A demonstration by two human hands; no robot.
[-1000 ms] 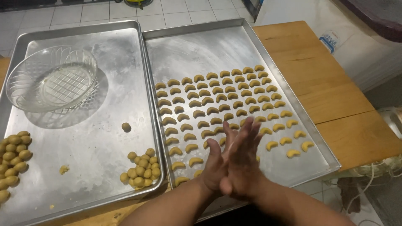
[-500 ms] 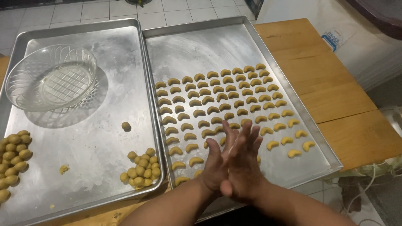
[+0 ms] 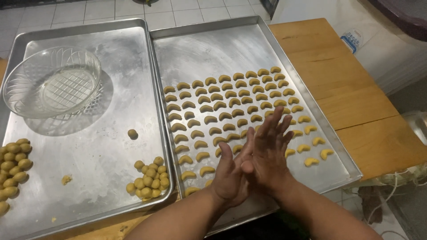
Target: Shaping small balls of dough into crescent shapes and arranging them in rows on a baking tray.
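The left hand (image 3: 231, 175) and right hand (image 3: 269, 153) are pressed palm to palm at lower centre above the right tray (image 3: 222, 49) of crescent cookies (image 3: 231, 104), probably rolling dough hidden between them; dough balls (image 3: 149, 178) wait lower left.

Right tray's (image 3: 222, 49) far end bare (unobstructed).

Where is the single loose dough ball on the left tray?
In the head view the lone dough ball lies near the middle of the left tray, below and right of the glass bowl and above the small pile of dough balls.
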